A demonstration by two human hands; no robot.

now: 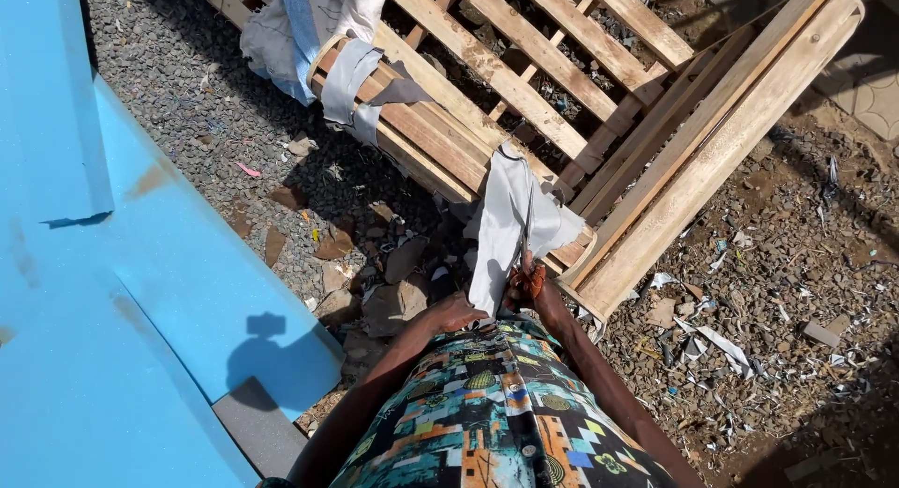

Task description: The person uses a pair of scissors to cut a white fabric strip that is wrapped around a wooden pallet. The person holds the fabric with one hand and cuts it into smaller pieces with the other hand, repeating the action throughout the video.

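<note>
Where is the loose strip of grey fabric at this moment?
In the head view, the grey fabric strip hangs at centre frame, from the wooden slatted frame down to the left hand and right hand.

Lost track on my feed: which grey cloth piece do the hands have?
The loose grey cloth strip hanging off the frame's near end, held by both hands; the other grey piece is wrapped farther up, untouched.

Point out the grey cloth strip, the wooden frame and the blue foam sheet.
grey cloth strip (510, 221), head view, middle of the hanging strip.
wooden frame (698, 160), head view, its long outer rail.
blue foam sheet (122, 310), head view, bare flat face.
</note>
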